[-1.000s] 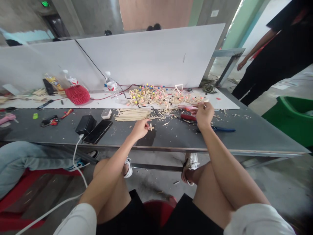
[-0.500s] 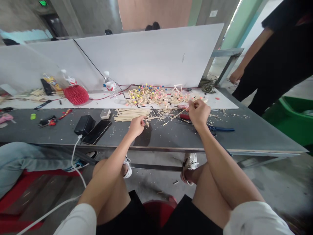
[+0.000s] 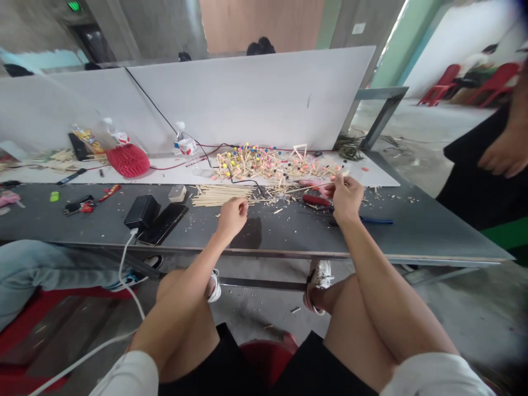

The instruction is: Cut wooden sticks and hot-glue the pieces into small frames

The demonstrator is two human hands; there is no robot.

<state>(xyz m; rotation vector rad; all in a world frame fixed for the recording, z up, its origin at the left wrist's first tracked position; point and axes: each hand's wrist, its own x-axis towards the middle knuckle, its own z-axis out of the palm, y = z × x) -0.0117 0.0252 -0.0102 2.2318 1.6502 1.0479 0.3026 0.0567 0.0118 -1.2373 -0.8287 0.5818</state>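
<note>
My right hand (image 3: 347, 199) pinches one end of a thin wooden stick (image 3: 307, 188), which points left, roughly level above the table. Closed fingers curl inward on my left hand (image 3: 233, 215); what they hold, if anything, is hidden. Just beyond it lies a bundle of pale wooden sticks (image 3: 220, 194). Behind both hands spreads a heap of short stick pieces with coloured balls (image 3: 256, 160). Red-handled pliers (image 3: 317, 199) and a blue-handled tool (image 3: 376, 221) lie near my right hand, which partly covers them.
A black phone (image 3: 167, 224), a black power adapter (image 3: 142, 212) with a white cable and a small white box (image 3: 177, 193) are left of my left hand. Farther left sits a red bristly duster head (image 3: 128, 160). A white panel (image 3: 247, 104) stands behind. Another person's hand (image 3: 505, 154) is at right.
My right hand has shifted right and slightly down with the stick, now more level. The small stick piece at my left fingertips no longer shows. The person at right has moved farther right.
</note>
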